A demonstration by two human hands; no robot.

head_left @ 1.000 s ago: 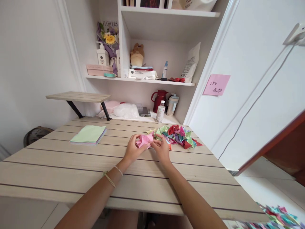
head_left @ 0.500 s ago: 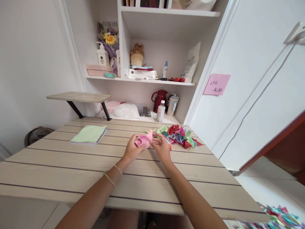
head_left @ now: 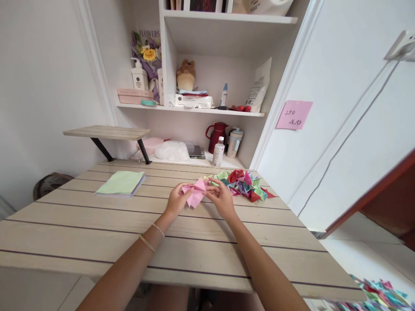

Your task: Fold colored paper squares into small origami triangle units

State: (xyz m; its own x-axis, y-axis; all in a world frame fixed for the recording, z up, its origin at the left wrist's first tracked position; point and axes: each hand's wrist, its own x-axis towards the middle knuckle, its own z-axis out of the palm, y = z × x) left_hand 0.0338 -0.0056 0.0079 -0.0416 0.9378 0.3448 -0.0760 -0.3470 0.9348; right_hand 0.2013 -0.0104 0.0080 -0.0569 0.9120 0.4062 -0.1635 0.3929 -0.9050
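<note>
A pink folded origami paper (head_left: 196,194) with pointed flaps is held above the middle of the table. My left hand (head_left: 177,201) pinches its left side, thumb on top. At its right edge, my right hand (head_left: 221,198) grips a fold between thumb and fingertips; the exact contact is partly hidden. Just beyond my right hand lies a pile of folded origami pieces (head_left: 246,185) in red, green, purple and teal. Farther to the left rests a stack of square paper (head_left: 120,183), with a light green sheet on top.
The slatted wooden table (head_left: 97,235) carries a small raised shelf (head_left: 106,131) at its back left. Behind it stand a plastic bottle (head_left: 218,152), a red jug (head_left: 218,136) and a tumbler (head_left: 234,142). More folded paper (head_left: 382,293) lies on the floor at right.
The pink paper has been turned and spread, so its pointed flaps now face me. My left hand has shifted slightly left and lower, its thumb now over the paper. My right hand stays at the right edge.
</note>
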